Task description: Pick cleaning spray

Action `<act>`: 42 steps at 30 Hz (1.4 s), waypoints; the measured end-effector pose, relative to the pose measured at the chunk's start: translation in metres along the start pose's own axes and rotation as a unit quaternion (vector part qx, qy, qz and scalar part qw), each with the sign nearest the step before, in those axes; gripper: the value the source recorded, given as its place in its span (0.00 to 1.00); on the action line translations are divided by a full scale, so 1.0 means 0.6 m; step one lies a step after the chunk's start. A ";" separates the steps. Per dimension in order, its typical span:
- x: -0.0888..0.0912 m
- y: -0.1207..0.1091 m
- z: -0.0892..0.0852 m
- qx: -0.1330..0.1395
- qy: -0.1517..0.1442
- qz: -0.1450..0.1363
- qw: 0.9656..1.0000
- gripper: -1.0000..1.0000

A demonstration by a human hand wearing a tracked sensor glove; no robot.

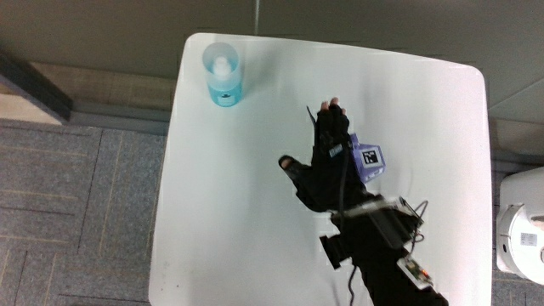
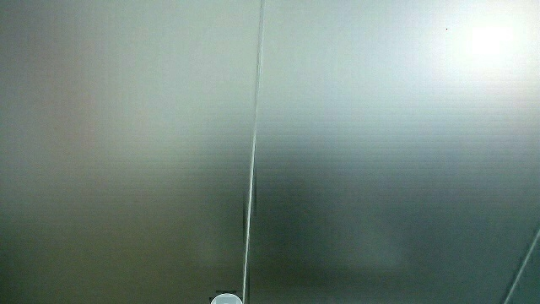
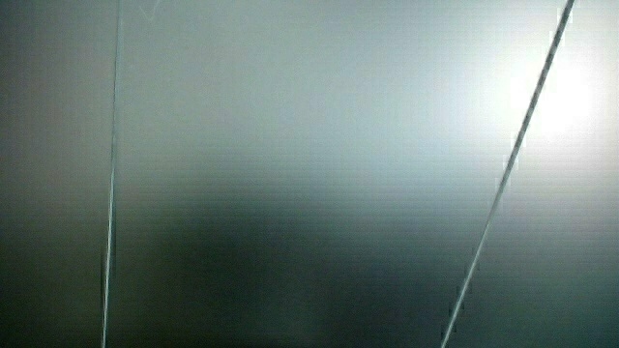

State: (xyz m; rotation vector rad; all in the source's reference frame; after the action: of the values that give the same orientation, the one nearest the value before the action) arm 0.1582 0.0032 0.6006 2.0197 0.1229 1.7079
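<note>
A blue cleaning spray bottle [image 1: 224,75] with a clear cap stands upright near a corner of the white table [image 1: 238,212], at the edge farthest from the person. The hand [image 1: 321,161] hovers over the middle of the table, nearer to the person than the bottle and well apart from it. Its fingers are spread and relaxed and hold nothing. A patterned cube [image 1: 370,160] sits on its back. Both side views show only a pale wall; the bottle's cap top [image 2: 224,299] just peeks into a side view.
Grey carpet tiles [image 1: 76,212] lie beside the table. A white appliance [image 1: 520,234] stands on the floor by the table's edge.
</note>
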 end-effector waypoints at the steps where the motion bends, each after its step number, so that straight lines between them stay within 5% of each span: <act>1: -0.007 0.003 -0.003 0.002 0.010 -0.008 1.000 0.50; 9: -0.030 0.038 -0.013 0.006 0.017 0.022 1.000 0.50; 19: -0.040 0.081 -0.015 0.006 0.059 0.059 0.996 0.50; 24: -0.044 0.099 -0.022 -0.008 0.099 0.054 0.994 0.50; 25: -0.038 0.105 -0.021 -0.010 0.091 0.028 0.995 0.50; 26: -0.043 0.109 -0.024 -0.019 0.107 0.043 0.993 0.50; 35: -0.048 0.139 -0.039 -0.048 0.121 0.020 0.991 0.50; 42: -0.060 0.150 -0.042 -0.049 0.142 0.049 0.987 0.50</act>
State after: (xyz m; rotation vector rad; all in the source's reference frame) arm 0.1050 -0.0813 0.6080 1.7285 0.0347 2.0156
